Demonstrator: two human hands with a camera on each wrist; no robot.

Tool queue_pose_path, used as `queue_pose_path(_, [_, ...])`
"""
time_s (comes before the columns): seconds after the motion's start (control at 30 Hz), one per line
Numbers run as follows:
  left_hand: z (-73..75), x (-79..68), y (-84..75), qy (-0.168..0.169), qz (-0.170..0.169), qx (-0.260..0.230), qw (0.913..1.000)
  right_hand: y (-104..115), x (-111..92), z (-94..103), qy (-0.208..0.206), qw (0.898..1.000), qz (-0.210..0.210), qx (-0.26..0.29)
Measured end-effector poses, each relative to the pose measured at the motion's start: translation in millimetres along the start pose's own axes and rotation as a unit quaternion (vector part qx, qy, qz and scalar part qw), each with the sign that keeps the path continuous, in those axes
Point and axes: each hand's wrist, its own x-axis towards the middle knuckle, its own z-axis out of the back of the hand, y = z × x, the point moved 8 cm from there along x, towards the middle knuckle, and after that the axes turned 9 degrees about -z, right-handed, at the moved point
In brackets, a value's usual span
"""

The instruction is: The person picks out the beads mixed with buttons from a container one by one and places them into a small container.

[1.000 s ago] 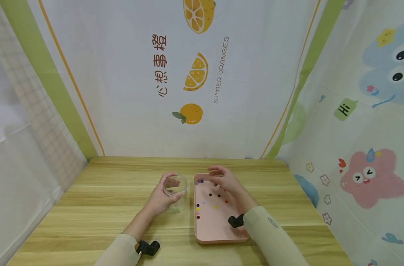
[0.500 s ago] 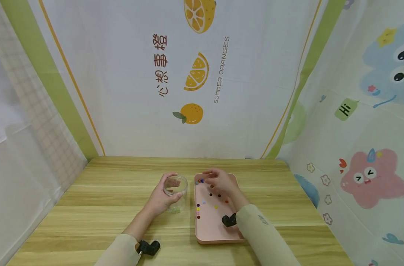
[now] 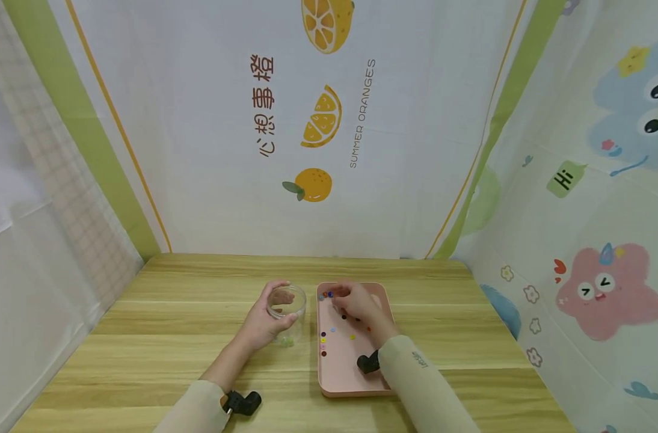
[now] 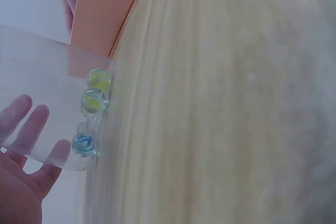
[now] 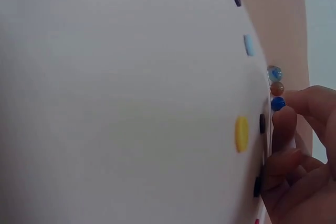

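A clear jar stands upright on the table, gripped around its side by my left hand. Through its wall in the left wrist view, several glass marbles show at the bottom, yellow-green and blue. My right hand reaches into the pink tray, thumb and index fingertips right at a blue marble in the far left corner. That marble sits in a row with an orange-brown marble and a light blue marble. I cannot tell whether the fingertips pinch the blue one.
Small flat discs like buttons are scattered in the tray, including a yellow disc and a light blue disc. Several more line its left side, a dark red disc among them. The wooden table ends at a printed cloth backdrop.
My right hand has moved left and down over the tray to the marbles in its far left corner. My left hand and the jar have stayed in place.
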Motion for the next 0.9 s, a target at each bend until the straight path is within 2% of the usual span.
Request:
queue_pose_path(0.27, [-0.1, -0.5, 0.0, -0.007, 0.000, -0.010, 0.9999, -6.1, 0.4, -3.9, 0.021, 0.999, -0.007, 0.032])
queue_pose_path(0.6, [-0.7, 0.0, 0.6, -0.004, 0.008, 0.002, 1.0000, -10.2, 4.4, -1.5, 0.004, 0.999, 0.026, 0.020])
queue_pose_path(0.9, [-0.2, 0.9, 1.4, -0.005, 0.007, 0.002, 1.0000, -11.0, 6.1, 0.6, -0.007, 0.999, 0.036, 0.010])
